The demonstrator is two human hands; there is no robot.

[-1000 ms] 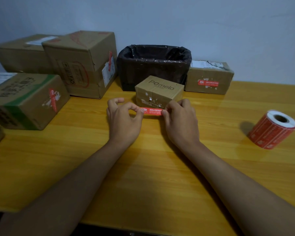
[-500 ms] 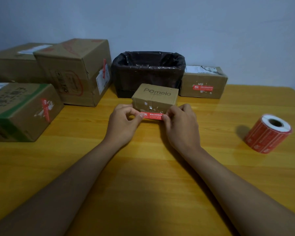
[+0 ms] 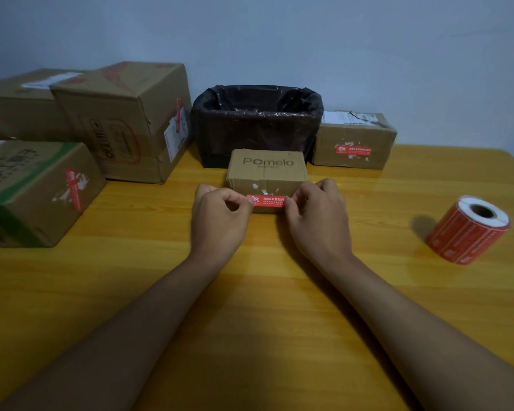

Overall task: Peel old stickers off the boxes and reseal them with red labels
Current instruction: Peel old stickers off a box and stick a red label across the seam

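- Compared with a second ago, both hands have carried the red label up from the bottom edge of the small Pomelo box onto the lower part of its front face, and the box now looks square to the viewer instead of angled.
- That box sits at the centre of the wooden table, at 12 o'clock from the hands, just in front of a black-lined bin.
- Left hand: thumb and forefinger are curled together and pinch the label's left end; the other fingers are tucked loosely.
- Right hand: thumb and forefinger pinch the label's right end in the same way.
- Stretched level between the two pinches, the label lies across the box front, just below white scraps of old sticker. Whether it is already stuck down cannot be told.
- My reading: the old sticker is off this box and resealing is in hand; pressing the label flat seems the next need.
- At 3 o'clock, well apart, lies the roll of red labels.
- At 1 o'clock a box already bears a red label; three more boxes stand between 9 and 11 o'clock, two showing red labels.
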